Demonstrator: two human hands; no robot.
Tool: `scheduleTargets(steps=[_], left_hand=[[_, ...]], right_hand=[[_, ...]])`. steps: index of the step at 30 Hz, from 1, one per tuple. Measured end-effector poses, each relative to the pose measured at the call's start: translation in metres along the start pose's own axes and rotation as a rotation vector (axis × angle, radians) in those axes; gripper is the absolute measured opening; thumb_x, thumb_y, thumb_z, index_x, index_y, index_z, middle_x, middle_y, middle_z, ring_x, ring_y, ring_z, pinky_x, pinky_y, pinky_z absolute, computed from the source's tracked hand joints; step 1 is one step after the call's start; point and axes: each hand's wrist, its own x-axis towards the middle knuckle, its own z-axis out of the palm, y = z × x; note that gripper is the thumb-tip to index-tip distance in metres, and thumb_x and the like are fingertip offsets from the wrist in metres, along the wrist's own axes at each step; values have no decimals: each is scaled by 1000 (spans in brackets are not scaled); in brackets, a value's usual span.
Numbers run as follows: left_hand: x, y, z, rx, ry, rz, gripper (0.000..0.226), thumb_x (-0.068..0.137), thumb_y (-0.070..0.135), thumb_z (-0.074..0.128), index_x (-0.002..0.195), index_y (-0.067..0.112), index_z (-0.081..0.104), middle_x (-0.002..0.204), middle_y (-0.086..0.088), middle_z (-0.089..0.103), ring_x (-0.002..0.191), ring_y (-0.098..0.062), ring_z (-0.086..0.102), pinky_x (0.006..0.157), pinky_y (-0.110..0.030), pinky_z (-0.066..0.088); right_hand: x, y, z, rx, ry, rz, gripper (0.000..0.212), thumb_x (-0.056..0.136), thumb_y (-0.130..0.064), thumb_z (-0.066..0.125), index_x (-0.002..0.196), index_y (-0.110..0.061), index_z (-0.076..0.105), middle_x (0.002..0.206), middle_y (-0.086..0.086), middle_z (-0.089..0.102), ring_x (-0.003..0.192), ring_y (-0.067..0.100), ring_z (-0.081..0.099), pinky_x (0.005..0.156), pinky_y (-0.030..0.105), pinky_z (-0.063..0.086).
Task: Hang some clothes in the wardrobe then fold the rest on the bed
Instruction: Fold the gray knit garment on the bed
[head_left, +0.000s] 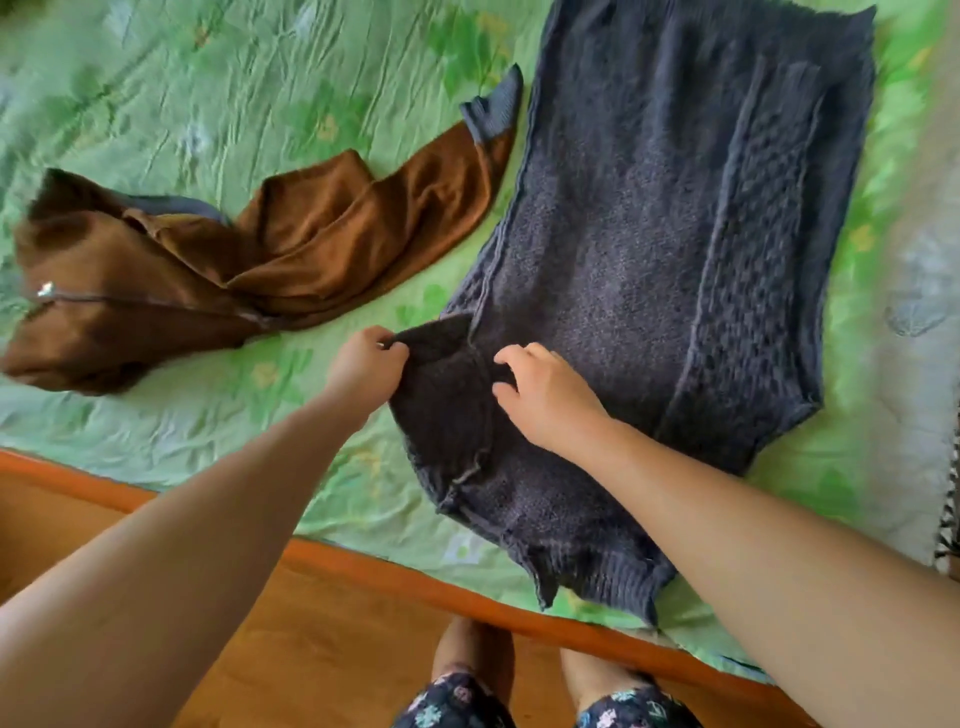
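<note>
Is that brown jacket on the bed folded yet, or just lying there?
Not folded. The brown jacket lies crumpled on the green bedsheet, one sleeve stretched out toward the grey sweater.

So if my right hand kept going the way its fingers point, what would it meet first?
Your right hand would probably meet the folded flap of the dark knit sweater first; beyond it, the left hand pinching that flap.

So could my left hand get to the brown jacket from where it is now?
Probably yes. The brown jacket lies on the green sheet left of the left hand, with only bare sheet between. That hand pinches a fold of the grey sweater, so it would have to let go first.
</note>
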Motion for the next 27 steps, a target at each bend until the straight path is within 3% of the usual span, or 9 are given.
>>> scheduleTargets(steps=[4, 8, 11, 13, 16, 18, 20, 24, 27], left_hand=[[-20, 2, -4, -424, 18, 54, 14, 84, 23, 57, 70, 25, 59, 57, 11, 44, 51, -5, 39, 49, -24, 30], [-46, -3, -5, -628, -202, 179, 11, 68, 35, 67, 65, 27, 60, 95, -2, 53, 93, -17, 50, 80, -33, 34], [-46, -9, -12, -688, -291, 210, 15, 67, 32, 74, 64, 22, 63, 111, -5, 51, 120, -28, 49, 94, -41, 34], [-42, -7, -16, -667, -329, 267, 23, 71, 41, 72, 61, 22, 63, 95, -5, 52, 97, -21, 53, 84, -35, 34], [-35, 3, -20, -662, -250, 295, 24, 83, 43, 65, 69, 24, 61, 79, -5, 50, 78, -17, 45, 72, -32, 33], [-26, 19, -23, -777, -118, 242, 18, 94, 29, 61, 82, 24, 48, 83, -6, 45, 82, -19, 42, 73, -32, 36], [-11, 42, -30, -895, -70, 166, 14, 98, 31, 56, 95, 21, 47, 90, -9, 53, 86, -23, 47, 75, -33, 40], [23, 104, -55, -922, -406, 114, 61, 101, 59, 33, 120, 13, 68, 117, -15, 72, 101, -25, 66, 84, -36, 51], [36, 150, -65, -1063, -608, 96, 68, 93, 63, 45, 121, 6, 69, 125, -20, 68, 113, -34, 67, 91, -44, 56]], right_hand=[[41, -35, -22, 410, 98, 224, 42, 102, -49, 46, 104, -12, 65, 102, 7, 69, 95, 28, 66, 86, 46, 55], [75, -67, -34, 857, 13, 470, 44, 93, -52, 64, 108, -11, 60, 102, 10, 69, 76, 25, 74, 56, 35, 62], [93, -81, -32, 985, 85, 491, 23, 88, -15, 73, 108, -7, 64, 105, 12, 69, 95, 32, 70, 80, 49, 63], [97, -90, -37, 988, 146, 421, 12, 84, -2, 65, 91, -12, 63, 93, 11, 67, 93, 29, 66, 87, 49, 59], [95, -97, -56, 820, 250, 192, 32, 77, 10, 52, 85, -20, 60, 89, -3, 60, 85, 14, 57, 71, 20, 49], [90, -100, -73, 496, 299, -69, 50, 76, 15, 45, 100, -24, 66, 105, -7, 61, 99, 10, 57, 82, 13, 43], [86, -103, -90, 293, 350, -251, 61, 77, 16, 44, 120, -21, 66, 123, 1, 59, 116, 15, 56, 101, 22, 42], [61, -96, -112, 321, 430, -404, 74, 70, 13, 40, 134, -19, 58, 134, 4, 61, 125, 17, 55, 109, 22, 40], [40, -66, -112, 335, 361, -278, 80, 81, 8, 39, 146, -38, 33, 145, 8, 54, 135, 17, 47, 98, 23, 41]])
